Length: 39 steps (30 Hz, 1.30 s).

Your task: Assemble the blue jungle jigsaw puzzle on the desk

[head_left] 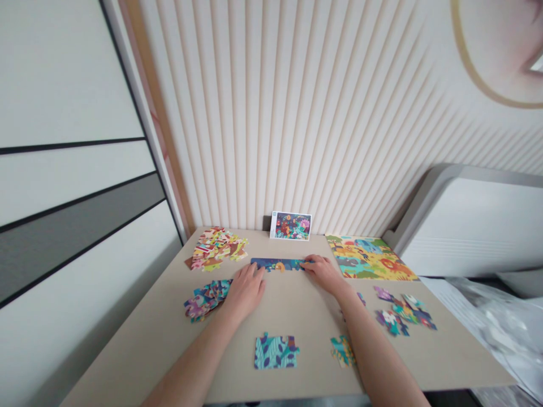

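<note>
The left hand [246, 293] and right hand [324, 274] sit apart, pinning both ends of a joined jigsaw strip [278, 264] to the desk [288, 316], probably to keep it lined up, with a picture card [291, 226] propped just beyond for reference.

Behind the table, a cream fluted wall panel [271, 113] rises in narrow vertical ribs, edged on its left by a strip of wood-toned trim [155, 130]. Further left stand white cabinet doors [72, 73] (or wall panels, the view can't settle which) crossed by thin black lines, with a dark grey band [72, 243] among them. A round gold-rimmed frame [500, 51] hangs at upper right. The beige tabletop [297, 308] meets the ribbed wall at its far edge. To the right sit a white unit with a grey frame [470, 226] and crumpled clear plastic [500, 333]. The light is soft and even.
</note>
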Motion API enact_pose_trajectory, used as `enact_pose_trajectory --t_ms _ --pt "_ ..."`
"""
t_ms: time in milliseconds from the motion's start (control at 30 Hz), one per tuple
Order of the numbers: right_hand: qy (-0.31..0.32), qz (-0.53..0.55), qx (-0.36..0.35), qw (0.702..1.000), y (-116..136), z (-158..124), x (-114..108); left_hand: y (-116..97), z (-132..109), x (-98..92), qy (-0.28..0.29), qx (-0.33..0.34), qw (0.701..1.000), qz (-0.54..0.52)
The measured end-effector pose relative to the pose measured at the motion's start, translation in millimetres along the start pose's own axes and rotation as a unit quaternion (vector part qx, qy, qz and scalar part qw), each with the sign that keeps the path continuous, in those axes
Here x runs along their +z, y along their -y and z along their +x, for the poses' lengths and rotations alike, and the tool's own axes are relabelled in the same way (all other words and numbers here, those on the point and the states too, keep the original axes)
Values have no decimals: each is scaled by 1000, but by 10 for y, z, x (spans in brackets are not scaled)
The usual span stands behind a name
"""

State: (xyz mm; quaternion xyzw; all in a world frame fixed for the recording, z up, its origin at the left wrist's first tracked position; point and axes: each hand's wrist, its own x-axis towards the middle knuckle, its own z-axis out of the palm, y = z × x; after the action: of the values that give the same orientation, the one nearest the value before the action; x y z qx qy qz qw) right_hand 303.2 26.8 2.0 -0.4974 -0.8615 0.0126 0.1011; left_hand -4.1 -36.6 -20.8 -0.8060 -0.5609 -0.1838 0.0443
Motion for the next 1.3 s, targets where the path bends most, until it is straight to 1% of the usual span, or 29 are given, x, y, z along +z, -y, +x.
enact_pose_trajectory --t_ms 133,233,300,333,400,500,600,700,800,967,1100,1200,1300 --pt "2 -11 8 1000 73 0 12 -2 -2 -5 -1 4 1000 0" --pt "-15 10 9 1000 88 -37 8 1 0 -4 -2 3 1000 -8" --pt "-37 26 23 999 54 -73 -26 8 1 5 -2 4 1000 -13" --pt "-52 26 42 997 22 -94 -52 12 3 11 -3 5 1000 -14" --pt "-77 9 102 992 -69 -141 -109 20 6 24 -2 10 1000 -14" --pt "-71 -30 196 978 -222 -220 -175 24 15 34 3 19 1000 -13" --pt "-53 -49 243 967 -321 -279 -190 7 25 12 -1 26 1000 -8" --pt "-50 -57 269 960 -336 -292 -179 -26 29 -25 -11 6 1000 9" --pt "-46 -59 281 957 -306 -283 -179 -43 31 -36 -13 -12 1000 14" --pt "-43 -55 287 955 -265 -285 -211 -11 43 10 -15 11 1000 -4" --pt "-41 -52 295 953 -231 -288 -230 6 46 22 -18 17 1000 -15" --pt "-42 -48 294 954 -173 -290 -279 -10 38 -11 -19 15 1000 -5" --pt "-52 -42 288 955 -74 -348 -395 -48 38 -106 -22 10 1000 7"
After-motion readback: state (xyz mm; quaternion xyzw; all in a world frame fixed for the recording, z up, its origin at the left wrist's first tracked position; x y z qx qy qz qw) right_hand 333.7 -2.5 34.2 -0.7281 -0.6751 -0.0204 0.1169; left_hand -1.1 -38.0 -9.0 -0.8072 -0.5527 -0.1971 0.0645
